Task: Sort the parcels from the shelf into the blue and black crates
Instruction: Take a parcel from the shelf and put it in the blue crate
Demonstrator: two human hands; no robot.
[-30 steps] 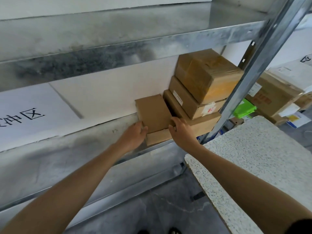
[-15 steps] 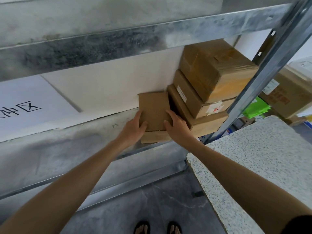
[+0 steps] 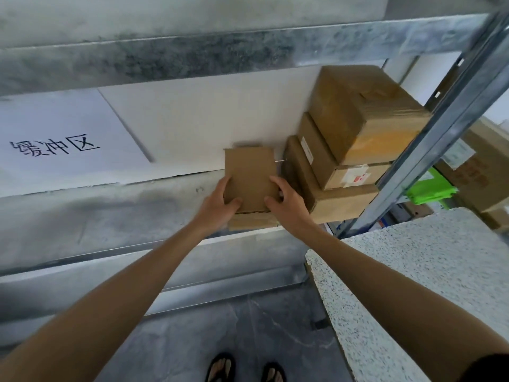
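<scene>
A small flat brown cardboard parcel (image 3: 249, 176) lies at the front of the metal shelf (image 3: 110, 213). My left hand (image 3: 220, 206) grips its left edge with the thumb on top. Over on the other side, my right hand (image 3: 286, 201) grips the right edge the same way. To the right of it, three larger brown parcels are stacked: a bottom one (image 3: 338, 205), a middle one (image 3: 330, 161) with a white and red label, and a big top one (image 3: 363, 111). No crate is in view.
A slanted metal upright (image 3: 440, 128) closes the shelf bay on the right. A speckled white tabletop (image 3: 427, 285) juts in at lower right. More boxes (image 3: 482, 172) and a green item (image 3: 429, 188) lie beyond the upright. My sandalled feet stand on the grey floor.
Both hands have closed further onto the small parcel's sides and it has turned squarer to me and slid toward the shelf's front edge. The view has tilted downward.
</scene>
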